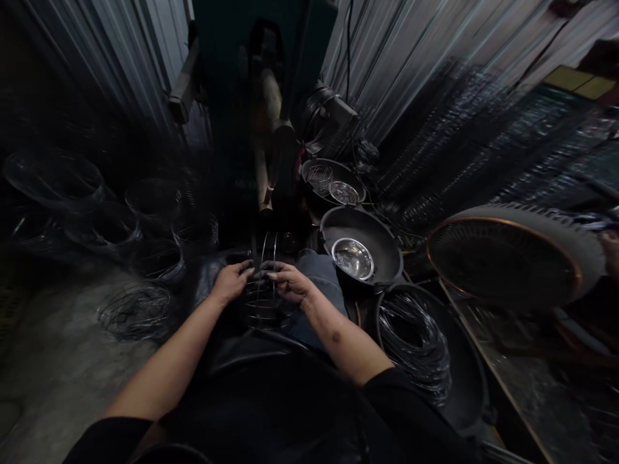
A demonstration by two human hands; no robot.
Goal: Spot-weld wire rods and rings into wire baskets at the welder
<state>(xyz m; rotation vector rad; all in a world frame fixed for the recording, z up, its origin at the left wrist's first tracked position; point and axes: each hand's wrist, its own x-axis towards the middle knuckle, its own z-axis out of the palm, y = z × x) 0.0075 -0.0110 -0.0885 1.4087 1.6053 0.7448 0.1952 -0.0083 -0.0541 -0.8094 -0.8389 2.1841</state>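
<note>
In my lap, in front of the dark apron, is a small round wire frame [261, 304] made of thin metal rings and upright wires. My right hand [290, 282] is closed on its upper part, thumb and fingers pinched together. Facing it, my left hand [233, 281] has its fingers pinched at the frame's left side. The fingertips of both hands look dark, and what exactly lies between the left fingers is too dim to make out. Directly beyond the hands stands a dark green machine [227, 154] with pale rods pointing down toward the frame.
On the right are a black pan with a shiny metal bowl [353, 259], a farther pan [333, 182] with wire pieces, and a coil of wire [416, 341] in a large pan. A fan [505, 258] stands farther right. Wire baskets [155, 200] and loose wire rings [138, 309] lie left.
</note>
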